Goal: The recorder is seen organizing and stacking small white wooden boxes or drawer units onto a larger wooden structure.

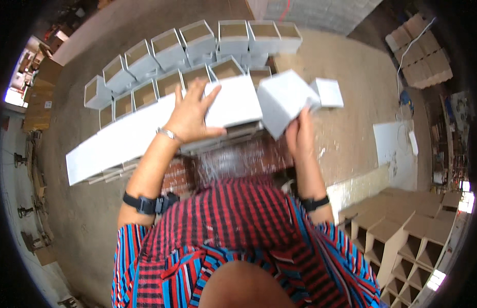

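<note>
My left hand (190,113), a bracelet at its wrist, lies with fingers spread on a long row of flat white card pieces (118,136). Under its fingertips is the right end piece, a smooth white panel (238,100). A white cardboard box (284,97) stands tilted just right of that panel, slightly blurred. My right hand (301,134) grips the box's lower right edge between thumb and fingers. Close behind it to the right is a smaller white box (328,93). Whether the tilted box touches the panel is hard to tell.
Two curved rows of open-topped white boxes (169,49) with brown insides stand beyond my hands. Stacked brown cardboard compartments (402,241) fill the lower right. Brown flattened cardboard (420,54) is piled at the far right. A white sheet (395,146) lies on the floor.
</note>
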The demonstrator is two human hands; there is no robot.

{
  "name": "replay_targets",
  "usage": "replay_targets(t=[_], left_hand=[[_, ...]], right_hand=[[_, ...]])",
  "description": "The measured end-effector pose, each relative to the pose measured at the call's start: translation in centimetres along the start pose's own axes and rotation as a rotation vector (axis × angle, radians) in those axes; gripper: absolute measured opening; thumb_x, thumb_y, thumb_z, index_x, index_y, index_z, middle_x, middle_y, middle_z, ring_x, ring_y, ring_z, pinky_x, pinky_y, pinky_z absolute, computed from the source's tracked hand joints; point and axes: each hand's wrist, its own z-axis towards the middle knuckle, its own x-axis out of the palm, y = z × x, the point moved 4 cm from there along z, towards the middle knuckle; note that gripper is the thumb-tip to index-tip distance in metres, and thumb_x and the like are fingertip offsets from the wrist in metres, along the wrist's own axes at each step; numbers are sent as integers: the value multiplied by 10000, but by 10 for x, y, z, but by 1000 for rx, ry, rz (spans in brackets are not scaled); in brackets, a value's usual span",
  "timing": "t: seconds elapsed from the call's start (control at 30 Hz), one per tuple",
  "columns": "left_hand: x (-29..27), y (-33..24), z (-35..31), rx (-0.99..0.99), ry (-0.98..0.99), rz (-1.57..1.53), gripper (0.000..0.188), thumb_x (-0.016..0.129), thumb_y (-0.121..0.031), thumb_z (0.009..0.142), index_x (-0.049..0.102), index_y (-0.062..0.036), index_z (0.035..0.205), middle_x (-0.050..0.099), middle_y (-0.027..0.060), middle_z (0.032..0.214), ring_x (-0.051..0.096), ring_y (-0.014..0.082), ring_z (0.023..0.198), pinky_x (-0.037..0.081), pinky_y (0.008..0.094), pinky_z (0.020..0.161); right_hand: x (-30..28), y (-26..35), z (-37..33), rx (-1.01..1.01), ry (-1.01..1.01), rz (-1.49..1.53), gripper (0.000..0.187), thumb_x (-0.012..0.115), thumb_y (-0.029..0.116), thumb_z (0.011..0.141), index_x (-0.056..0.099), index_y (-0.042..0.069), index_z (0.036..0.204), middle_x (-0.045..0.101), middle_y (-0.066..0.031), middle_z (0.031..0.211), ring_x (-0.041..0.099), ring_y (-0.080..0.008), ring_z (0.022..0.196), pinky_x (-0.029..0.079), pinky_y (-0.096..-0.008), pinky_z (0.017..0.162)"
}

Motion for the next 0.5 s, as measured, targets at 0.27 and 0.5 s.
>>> replay_targets(t=[0.27, 0.5], left_hand=[[-5, -12, -9, -17, 61, -102, 893, 616, -553, 525, 285, -128, 1238, 261, 220, 1237, 186, 359, 1185, 83, 560, 924], [-3, -6, -10, -9, 38, -73, 913, 601, -572, 519, 269, -127, 1244, 264, 245, 1227, 196, 366, 1179, 78, 547, 931]], right_hand=[[-12, -12, -30, 18, 93, -724, 324, 549, 95, 738, 476, -55, 1016, 533, -93, 969, 495, -160, 890, 386, -275, 771], [-4, -39, -18, -182, 166, -973, 311, 496, 123, 735, 487, -48, 995, 557, -153, 944, 505, -206, 922, 374, -287, 795]])
